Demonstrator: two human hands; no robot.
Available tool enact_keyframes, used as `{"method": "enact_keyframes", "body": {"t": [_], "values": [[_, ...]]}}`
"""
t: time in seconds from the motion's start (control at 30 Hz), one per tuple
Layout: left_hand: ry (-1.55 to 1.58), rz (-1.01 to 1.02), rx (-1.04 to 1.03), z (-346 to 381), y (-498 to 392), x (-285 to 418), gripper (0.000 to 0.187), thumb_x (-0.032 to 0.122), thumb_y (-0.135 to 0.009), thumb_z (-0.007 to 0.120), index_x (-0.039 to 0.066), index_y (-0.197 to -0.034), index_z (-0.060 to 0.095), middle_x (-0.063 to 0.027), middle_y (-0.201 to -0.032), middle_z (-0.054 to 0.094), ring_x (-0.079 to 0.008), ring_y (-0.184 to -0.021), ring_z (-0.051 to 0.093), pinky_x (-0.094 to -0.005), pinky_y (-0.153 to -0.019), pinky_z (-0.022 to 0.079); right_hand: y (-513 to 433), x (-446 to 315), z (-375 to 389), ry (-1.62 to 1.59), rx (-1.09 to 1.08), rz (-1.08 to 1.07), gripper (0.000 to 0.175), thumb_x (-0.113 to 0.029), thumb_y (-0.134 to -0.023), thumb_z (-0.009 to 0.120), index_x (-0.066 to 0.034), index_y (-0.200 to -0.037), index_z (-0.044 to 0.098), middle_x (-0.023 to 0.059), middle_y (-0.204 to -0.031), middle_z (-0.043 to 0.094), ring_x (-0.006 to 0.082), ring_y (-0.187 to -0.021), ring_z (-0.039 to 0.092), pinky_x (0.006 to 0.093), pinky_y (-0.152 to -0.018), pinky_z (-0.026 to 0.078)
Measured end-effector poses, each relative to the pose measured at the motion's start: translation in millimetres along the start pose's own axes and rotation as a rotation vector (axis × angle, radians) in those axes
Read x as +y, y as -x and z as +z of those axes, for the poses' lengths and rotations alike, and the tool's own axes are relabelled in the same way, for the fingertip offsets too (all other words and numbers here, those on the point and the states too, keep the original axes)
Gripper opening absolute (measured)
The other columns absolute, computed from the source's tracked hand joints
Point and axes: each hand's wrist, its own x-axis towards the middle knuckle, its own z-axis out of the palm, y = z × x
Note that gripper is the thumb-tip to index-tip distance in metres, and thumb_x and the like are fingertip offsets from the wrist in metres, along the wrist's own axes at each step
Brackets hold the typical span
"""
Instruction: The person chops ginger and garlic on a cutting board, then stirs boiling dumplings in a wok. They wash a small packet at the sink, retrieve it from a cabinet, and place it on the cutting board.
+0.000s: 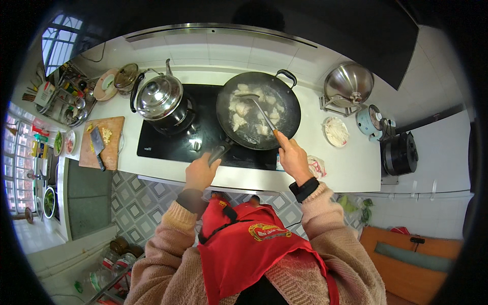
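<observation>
A dark wok [288, 110] stands on the right side of the black glass cooktop [160, 146]. My left hand [201, 171] is closed around the wok's long handle [220, 152]. In my right hand [292, 155] is the wooden grip of a metal spatula [267, 119], whose blade rests among pale food pieces [241, 108] in bubbling, cloudy liquid. Slight steam hangs over the wok. A lidded steel kettle [160, 97] stands on the left side of the cooktop.
Left of the cooktop, a cleaver [97, 141] lies on a wooden cutting board [114, 156] with chopped yellowish pieces. A plate of white strips [336, 132], a steel wok lid [349, 82] on a rack and a light-blue small appliance [368, 120] stand right. The range hood [171, 32] overhangs the back.
</observation>
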Motion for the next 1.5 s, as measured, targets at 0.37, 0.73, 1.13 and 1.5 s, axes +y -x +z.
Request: {"method": "enact_keyframes", "body": {"t": [0.37,0.73,1.13,1.5], "values": [[0.000,0.013,-0.003,0.4,-2.0,1.4,0.047,0.048,-0.095,0.065,0.008,-0.121,0.066,-0.0227,-0.092,0.073,-0.0437,-0.088,0.070,-0.0518,-0.077,0.054,43.2,61.6,-45.6,-0.202,0.013,0.041,0.055,-0.009,-0.090,0.067,-0.0115,-0.144,0.055,0.0167,-0.089,0.067,0.0306,-0.070,0.066,0.0409,-0.064,0.054],[0.012,0.036,0.014,1.1,-2.0,2.0,0.041,0.043,-0.095,0.064,0.009,-0.119,0.064,-0.0236,-0.093,0.073,-0.0450,-0.089,0.069,-0.0541,-0.078,0.053,0.5,54.7,7.0,-1.517,-0.197,0.815,0.049,-0.014,-0.101,0.061,-0.0064,-0.147,0.045,0.0027,-0.081,0.058,0.0043,-0.054,0.044,0.0188,-0.043,0.034],[0.009,0.004,-0.021,-1.0,-3.6,3.6,0.044,0.044,-0.095,0.064,0.010,-0.123,0.064,-0.0231,-0.096,0.073,-0.0440,-0.092,0.070,-0.0532,-0.082,0.054,18.1,5.8,-11.5,-1.175,-0.339,0.585,0.054,-0.016,-0.100,0.060,-0.0043,-0.151,0.045,0.0021,-0.079,0.058,0.0091,-0.050,0.050,0.0241,-0.043,0.045],[0.012,0.014,-0.049,-0.6,-7.3,-1.7,0.049,0.045,-0.095,0.065,0.008,-0.127,0.064,-0.0239,-0.098,0.073,-0.0439,-0.094,0.069,-0.0519,-0.083,0.054,22.0,63.9,-78.1,-0.352,-0.179,0.414,0.052,-0.020,-0.096,0.061,-0.0064,-0.145,0.051,0.0224,-0.085,0.069,0.0304,-0.064,0.069,0.0421,-0.061,0.054]]}}
